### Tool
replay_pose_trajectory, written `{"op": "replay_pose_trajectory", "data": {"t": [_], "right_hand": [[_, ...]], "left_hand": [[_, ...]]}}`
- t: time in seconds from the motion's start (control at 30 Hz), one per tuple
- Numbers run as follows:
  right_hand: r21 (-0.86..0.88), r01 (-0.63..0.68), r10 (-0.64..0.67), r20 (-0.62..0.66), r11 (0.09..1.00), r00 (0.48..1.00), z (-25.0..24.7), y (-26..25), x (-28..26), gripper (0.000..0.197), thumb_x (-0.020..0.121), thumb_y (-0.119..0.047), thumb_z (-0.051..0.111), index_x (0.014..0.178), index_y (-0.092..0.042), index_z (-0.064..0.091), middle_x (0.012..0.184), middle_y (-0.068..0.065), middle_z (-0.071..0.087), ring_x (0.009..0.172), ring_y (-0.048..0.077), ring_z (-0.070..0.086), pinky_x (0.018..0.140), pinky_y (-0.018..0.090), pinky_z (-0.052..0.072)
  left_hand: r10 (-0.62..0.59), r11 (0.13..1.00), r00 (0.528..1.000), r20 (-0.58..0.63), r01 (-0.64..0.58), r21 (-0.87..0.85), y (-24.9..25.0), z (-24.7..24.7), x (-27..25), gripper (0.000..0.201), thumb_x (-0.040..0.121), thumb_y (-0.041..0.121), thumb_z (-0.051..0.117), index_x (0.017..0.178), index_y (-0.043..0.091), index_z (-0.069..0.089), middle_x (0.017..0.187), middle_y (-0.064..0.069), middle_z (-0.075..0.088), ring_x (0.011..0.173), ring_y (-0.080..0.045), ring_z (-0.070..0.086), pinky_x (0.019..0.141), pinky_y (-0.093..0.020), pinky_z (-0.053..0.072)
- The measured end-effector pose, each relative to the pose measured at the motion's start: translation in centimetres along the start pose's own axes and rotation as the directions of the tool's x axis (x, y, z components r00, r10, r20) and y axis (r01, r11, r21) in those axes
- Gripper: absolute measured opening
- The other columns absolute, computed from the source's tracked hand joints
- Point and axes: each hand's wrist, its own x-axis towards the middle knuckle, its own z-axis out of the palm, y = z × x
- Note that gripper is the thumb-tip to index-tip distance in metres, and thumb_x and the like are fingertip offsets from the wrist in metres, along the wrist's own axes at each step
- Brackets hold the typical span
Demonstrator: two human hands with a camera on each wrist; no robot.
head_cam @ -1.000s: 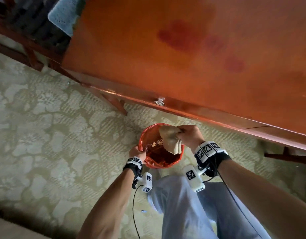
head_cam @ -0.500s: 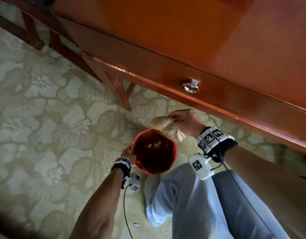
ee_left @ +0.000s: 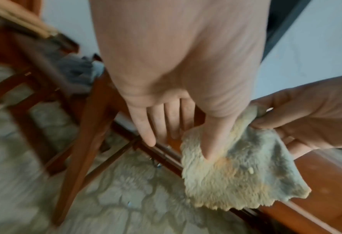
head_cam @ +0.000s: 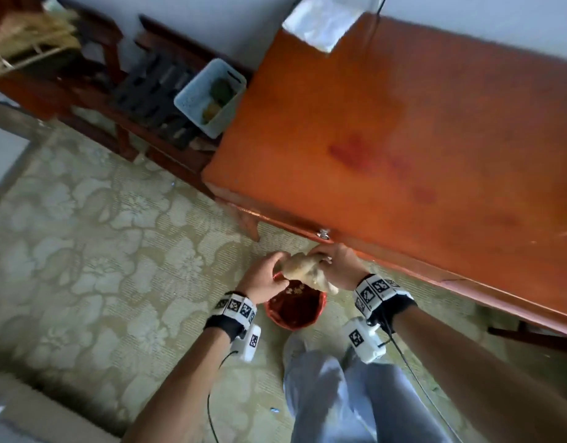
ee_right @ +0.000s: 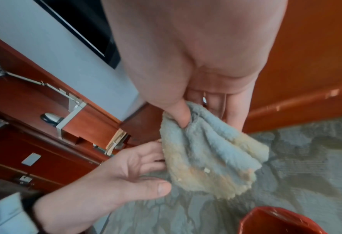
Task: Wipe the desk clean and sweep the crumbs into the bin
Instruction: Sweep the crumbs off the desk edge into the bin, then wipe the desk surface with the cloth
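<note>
Emptying step: right hand (head_cam: 335, 266) pinches the cloth (head_cam: 307, 271) over the red bin (head_cam: 295, 310) on the floor, near the bench (head_cam: 403, 123) front edge. Left hand (head_cam: 264, 276), fingers spread, touches the cloth. Crumbs (head_cam: 293, 289) in bin; a few cling. Next: brush them off.

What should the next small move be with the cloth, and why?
Probably brush the left hand down the cloth over the red bin. The right hand pinches the cloth's top, crumbs cling to its pile, and the left hand's straight fingers already touch it.
</note>
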Motion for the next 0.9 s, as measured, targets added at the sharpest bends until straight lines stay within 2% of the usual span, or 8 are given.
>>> {"op": "replay_pose_trajectory", "data": {"t": [0.17,0.27,0.37,0.47,0.53,0.6,0.8,0.9], "right_hand": [[0.013,-0.004,0.004,0.027,1.0,1.0,-9.1,-4.5,-6.1,0.039,0.094,-0.004,0.051,0.12,-0.027,0.069,0.11,-0.007,0.07,0.084,0.006,0.065,0.066,0.004,0.047],[0.051,-0.019,0.017,0.033,0.999,0.999,-14.1,-5.3,-9.8,0.038,0.093,-0.007,0.056,0.118,-0.032,0.069,0.108,-0.016,0.068,0.093,0.011,0.07,0.08,0.024,0.058],[0.079,0.009,-0.004,-0.061,0.997,0.998,-18.2,-4.6,-13.0,0.031,0.092,-0.013,0.06,0.115,-0.031,0.07,0.103,-0.016,0.072,0.091,0.012,0.071,0.085,0.038,0.059],[0.103,0.035,-0.015,-0.187,0.994,0.982,-22.0,-3.0,-15.1,0.032,0.093,-0.009,0.058,0.116,-0.028,0.071,0.098,-0.01,0.075,0.085,0.007,0.072,0.08,0.032,0.06],[0.138,0.019,0.019,-0.272,0.99,0.962,-24.3,-1.6,-16.1,0.031,0.094,-0.007,0.058,0.117,-0.023,0.07,0.092,-0.008,0.076,0.078,0.0,0.071,0.07,0.018,0.058],[0.174,-0.003,0.065,-0.351,0.985,0.934,-26.2,0.3,-16.7,0.029,0.093,-0.004,0.059,0.111,-0.022,0.071,0.085,-0.009,0.074,0.073,-0.004,0.069,0.065,0.011,0.055],[0.307,-0.067,0.189,-0.387,0.949,0.902,-29.7,7.0,-18.0,0.035,0.092,-0.003,0.051,0.108,-0.028,0.068,0.084,-0.006,0.071,0.069,0.008,0.067,0.051,0.006,0.043],[0.464,-0.071,0.241,-0.318,0.883,0.917,-30.8,10.0,-18.8,0.035,0.095,-0.011,0.047,0.121,-0.03,0.059,0.082,-0.001,0.071,0.058,0.012,0.064,0.048,0.016,0.046]], "left_hand": [[0.162,0.967,0.967,0.197,-0.195,0.164,13.2,-6.7,-4.7,0.07,0.09,0.018,0.072,0.153,0.019,0.041,0.157,0.007,0.04,0.143,-0.009,0.036,0.117,-0.028,0.03],[0.102,0.975,0.916,0.389,-0.169,0.142,20.3,-8.7,-6.4,0.084,0.091,0.034,0.073,0.158,0.013,0.027,0.163,-0.004,0.032,0.149,-0.021,0.033,0.118,-0.037,0.029],[0.114,0.992,0.871,0.478,-0.124,-0.01,25.6,-8.1,-7.4,0.069,0.098,0.021,0.065,0.152,-0.004,0.029,0.151,-0.014,0.042,0.138,-0.025,0.043,0.117,-0.033,0.028],[0.098,0.949,0.894,0.438,0.048,-0.311,29.3,-6.1,-7.1,0.067,0.09,0.03,0.068,0.143,0.0,0.039,0.14,-0.017,0.053,0.125,-0.028,0.054,0.112,-0.044,0.042],[0.071,0.885,0.908,0.413,0.133,-0.446,31.7,-4.6,-6.2,0.044,0.092,0.026,0.065,0.129,0.01,0.047,0.128,-0.016,0.06,0.114,-0.029,0.062,0.105,-0.047,0.049],[0.043,0.865,0.923,0.383,0.157,-0.476,34.2,-2.7,-5.0,0.018,0.103,0.016,0.05,0.121,0.015,0.05,0.124,-0.015,0.064,0.111,-0.029,0.066,0.106,-0.047,0.05],[-0.079,0.866,0.972,0.22,0.176,-0.467,41.3,3.9,-1.6,0.027,0.104,0.012,0.042,0.123,0.013,0.061,0.125,-0.016,0.068,0.113,-0.03,0.067,0.096,-0.047,0.057],[-0.18,0.86,0.981,0.074,0.193,-0.472,45.1,7.7,-0.3,0.029,0.106,0.006,0.041,0.115,0.019,0.065,0.118,-0.012,0.069,0.11,-0.028,0.068,0.091,-0.048,0.059]]}}
